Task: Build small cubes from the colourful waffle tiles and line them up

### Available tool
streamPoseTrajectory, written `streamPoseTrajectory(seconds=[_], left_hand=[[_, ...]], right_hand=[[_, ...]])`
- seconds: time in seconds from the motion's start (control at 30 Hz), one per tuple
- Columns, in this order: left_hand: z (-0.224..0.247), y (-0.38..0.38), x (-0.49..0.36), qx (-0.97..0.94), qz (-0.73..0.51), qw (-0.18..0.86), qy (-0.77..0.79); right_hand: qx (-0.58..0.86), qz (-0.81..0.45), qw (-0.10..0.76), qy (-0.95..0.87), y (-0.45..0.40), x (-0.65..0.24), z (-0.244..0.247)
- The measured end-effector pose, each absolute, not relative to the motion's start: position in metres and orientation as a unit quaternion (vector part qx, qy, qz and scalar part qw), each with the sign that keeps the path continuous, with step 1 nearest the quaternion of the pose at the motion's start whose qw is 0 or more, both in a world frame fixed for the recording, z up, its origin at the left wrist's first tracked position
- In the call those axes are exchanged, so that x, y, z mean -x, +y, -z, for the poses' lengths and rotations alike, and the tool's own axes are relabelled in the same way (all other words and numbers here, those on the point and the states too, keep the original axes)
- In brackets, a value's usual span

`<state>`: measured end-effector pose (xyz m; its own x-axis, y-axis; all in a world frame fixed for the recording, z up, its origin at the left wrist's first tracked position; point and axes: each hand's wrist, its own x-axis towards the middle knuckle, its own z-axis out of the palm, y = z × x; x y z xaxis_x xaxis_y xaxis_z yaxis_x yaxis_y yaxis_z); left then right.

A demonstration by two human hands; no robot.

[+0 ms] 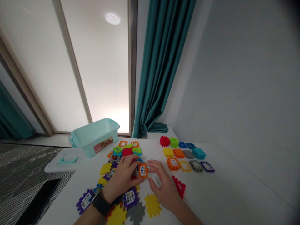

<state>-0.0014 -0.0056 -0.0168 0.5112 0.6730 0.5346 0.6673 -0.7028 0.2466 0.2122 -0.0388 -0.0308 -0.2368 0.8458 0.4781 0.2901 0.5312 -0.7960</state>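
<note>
An orange interlocking window tile (142,170) with a white lattice insert stands between my hands. My left hand (125,175), wearing a black watch, is closed on its left side with thumb and fingers. The fingertips and thumb of my right hand (162,186) are curled at its right edge. Under and around my left hand lies a pile of notched tiles, partly hidden by it. A purple window tile (130,197), a grey tile (136,213) and a yellow tile (152,205) lie near me. Beside my right wrist is a red open-frame tile (179,187).
Tiles sorted by colour form rows at the right, among them a red stack (164,141) and an orange window stack (173,164). A mint plastic bin (95,137) stands back left, near its clear lid (64,160). A black phone-like slab (38,201) lies left.
</note>
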Motion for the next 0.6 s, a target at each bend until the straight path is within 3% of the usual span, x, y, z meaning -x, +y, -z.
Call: streamPoseTrajectory(seconds=[0.27,0.6], left_hand=[[0.017,-0.009,-0.001,-0.868,-0.317,0.003,0.381],[0.016,-0.015,-0.01,-0.876,-0.314,-0.024,0.367]], right_hand=[[0.396,-0.441,0.521,-0.614,-0.032,-0.211,0.038],[0.419,-0.456,0.511,-0.596,-0.03,-0.211,0.043]])
